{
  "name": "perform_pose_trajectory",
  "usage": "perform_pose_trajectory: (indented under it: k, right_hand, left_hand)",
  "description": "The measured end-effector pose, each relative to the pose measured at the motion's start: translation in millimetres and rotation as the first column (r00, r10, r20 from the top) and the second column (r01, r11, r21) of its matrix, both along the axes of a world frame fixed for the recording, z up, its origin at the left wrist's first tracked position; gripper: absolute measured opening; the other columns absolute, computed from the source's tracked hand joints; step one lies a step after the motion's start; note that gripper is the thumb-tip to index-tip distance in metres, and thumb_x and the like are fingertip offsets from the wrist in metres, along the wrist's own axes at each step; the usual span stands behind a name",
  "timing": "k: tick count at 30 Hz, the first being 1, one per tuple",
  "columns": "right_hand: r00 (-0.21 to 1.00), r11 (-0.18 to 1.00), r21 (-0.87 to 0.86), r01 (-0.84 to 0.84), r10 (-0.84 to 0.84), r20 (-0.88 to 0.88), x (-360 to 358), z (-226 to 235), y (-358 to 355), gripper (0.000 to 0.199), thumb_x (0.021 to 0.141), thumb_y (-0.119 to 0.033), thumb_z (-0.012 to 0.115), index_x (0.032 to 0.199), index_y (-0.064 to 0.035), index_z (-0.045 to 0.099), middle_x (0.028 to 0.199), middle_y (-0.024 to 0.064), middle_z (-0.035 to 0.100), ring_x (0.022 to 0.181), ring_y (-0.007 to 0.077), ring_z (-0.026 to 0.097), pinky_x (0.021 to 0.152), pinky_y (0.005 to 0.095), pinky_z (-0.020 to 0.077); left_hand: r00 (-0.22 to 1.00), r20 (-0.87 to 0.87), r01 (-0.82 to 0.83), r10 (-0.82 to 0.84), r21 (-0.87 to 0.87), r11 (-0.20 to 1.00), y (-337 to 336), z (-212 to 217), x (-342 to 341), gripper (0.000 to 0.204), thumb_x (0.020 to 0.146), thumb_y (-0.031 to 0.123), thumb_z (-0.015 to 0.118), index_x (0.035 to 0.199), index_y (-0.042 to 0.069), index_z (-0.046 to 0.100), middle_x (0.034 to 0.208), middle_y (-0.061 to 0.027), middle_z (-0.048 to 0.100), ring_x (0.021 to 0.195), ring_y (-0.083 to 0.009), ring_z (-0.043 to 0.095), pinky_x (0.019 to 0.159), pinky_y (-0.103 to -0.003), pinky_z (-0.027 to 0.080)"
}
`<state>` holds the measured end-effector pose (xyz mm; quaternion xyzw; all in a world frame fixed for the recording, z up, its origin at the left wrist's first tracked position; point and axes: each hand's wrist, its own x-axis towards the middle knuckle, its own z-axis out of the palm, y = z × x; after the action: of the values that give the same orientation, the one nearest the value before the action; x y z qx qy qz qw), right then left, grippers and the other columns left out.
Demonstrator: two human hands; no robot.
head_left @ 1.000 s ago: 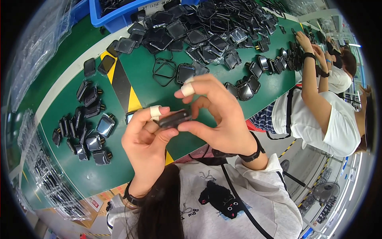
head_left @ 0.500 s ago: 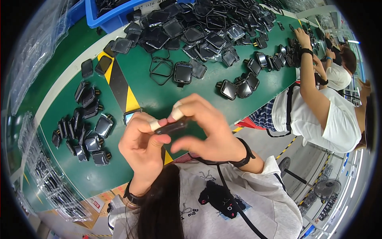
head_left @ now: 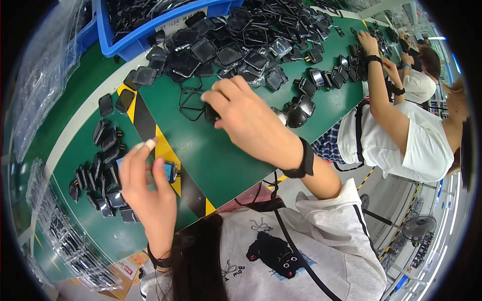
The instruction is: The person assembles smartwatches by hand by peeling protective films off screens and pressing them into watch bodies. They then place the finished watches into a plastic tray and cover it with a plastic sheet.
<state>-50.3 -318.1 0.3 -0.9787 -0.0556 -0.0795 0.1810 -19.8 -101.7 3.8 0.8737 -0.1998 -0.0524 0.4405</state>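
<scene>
- The relation that matters: the dark square module (head_left: 211,113), just above and left of the frame's centre, lies directly beneath the fingertips of your right hand (head_left: 246,115), to the left of your palm.
- Your right hand is clearly the nearer one to it; your left hand (head_left: 144,193) is well apart, lower and to the left in the frame.
- Your fingers cover much of that module, so you cannot read its long axis from here.
- Your right hand is curled palm down, its fingers bent over the module. Whether they grip it, only touch it or hover just above, you cannot tell.
- Just beyond those fingertips, to the upper left, a thin black frame (head_left: 191,104) lies on the green worktop (head_left: 221,165).
- Your left hand is fairly wide, the thumb standing apart from the fingers, with nothing visibly pinched between them.
- A blue-faced module (head_left: 168,171) shows in that gap, left of the frame's centre, its right end by the striped tape (head_left: 168,148). Contact with your hand is unclear.
- To the left of your left hand sits a cluster of dark modules (head_left: 96,168); a large pile of dark parts (head_left: 228,55) fills the upper middle.
</scene>
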Motion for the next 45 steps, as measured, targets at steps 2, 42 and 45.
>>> perform_pose_trajectory:
  k: [2, 42, 45]
  right_hand:
    - [1.0, 0.98, 0.199, -0.014, 0.01, 0.023, -6.1, 11.8, 12.9, 0.052, 0.066, -0.003, 0.075, 0.114, -0.0003, 0.055, 0.106, 0.0139, 0.053, 0.095, 0.0313, 0.054, 0.082, 0.0351, 0.0475]
    - [0.772, 0.825, 0.342, -0.449, 0.165, 0.614, -51.5, 37.5, 4.3, 0.022, 0.068, 0.007, 0.067, 0.086, 0.0011, 0.057, 0.103, 0.0201, 0.059, 0.088, 0.0447, 0.064, 0.06, 0.0438, 0.0551]
    - [0.765, 0.832, 0.34, -0.439, 0.147, 0.628, -51.3, 33.2, 5.6, 0.021, 0.068, 0.005, 0.069, 0.084, -0.0002, 0.058, 0.101, 0.0187, 0.06, 0.087, 0.0425, 0.065, 0.06, 0.0421, 0.0537]
  left_hand:
    - [0.977, -0.212, -0.042, 0.01, -0.147, 0.988, -9.3, 6.0, -5.9, 0.038, 0.088, 0.005, 0.059, 0.124, -0.001, 0.05, 0.121, -0.0127, 0.057, 0.098, -0.0218, 0.06, 0.082, -0.032, 0.049]
    - [0.722, -0.583, -0.146, -0.372, -0.654, 0.743, -10.0, 11.0, -8.9, 0.032, 0.092, -0.002, 0.045, 0.124, -0.003, 0.044, 0.114, -0.0167, 0.058, 0.107, -0.0295, 0.06, 0.09, -0.039, 0.051]
    - [0.717, -0.583, -0.136, -0.382, -0.654, 0.744, -10.5, 12.8, -9.5, 0.032, 0.092, -0.002, 0.045, 0.125, -0.004, 0.044, 0.114, -0.0171, 0.058, 0.107, -0.0299, 0.059, 0.09, -0.039, 0.051]
